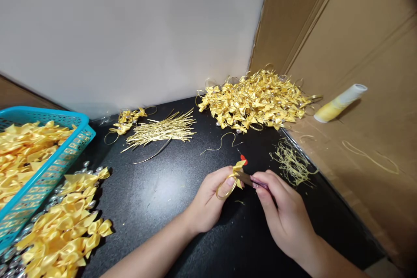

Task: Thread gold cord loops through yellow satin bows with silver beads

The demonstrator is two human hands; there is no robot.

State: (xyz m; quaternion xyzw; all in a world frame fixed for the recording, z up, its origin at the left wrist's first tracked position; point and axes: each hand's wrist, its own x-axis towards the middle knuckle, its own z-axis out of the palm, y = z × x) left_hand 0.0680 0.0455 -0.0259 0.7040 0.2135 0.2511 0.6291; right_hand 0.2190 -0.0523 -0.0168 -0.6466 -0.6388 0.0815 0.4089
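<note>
Near the front middle of the black table, my left hand is closed on a yellow satin bow with a gold cord loop. My right hand grips thread snips with a purple handle, and their metal blades reach the bow's middle; whether they touch the cord there is hidden by the fingers. Just beyond the bow lies a small red piece with a thin wire tip. A loose length of thin gold cord curls behind it.
At the left stands a blue basket of yellow bows, with more bows and silver beads beside it. Cut gold cords lie behind; finished looped bows are heaped against the wall. Cord scraps and a yellow-white tube are at right.
</note>
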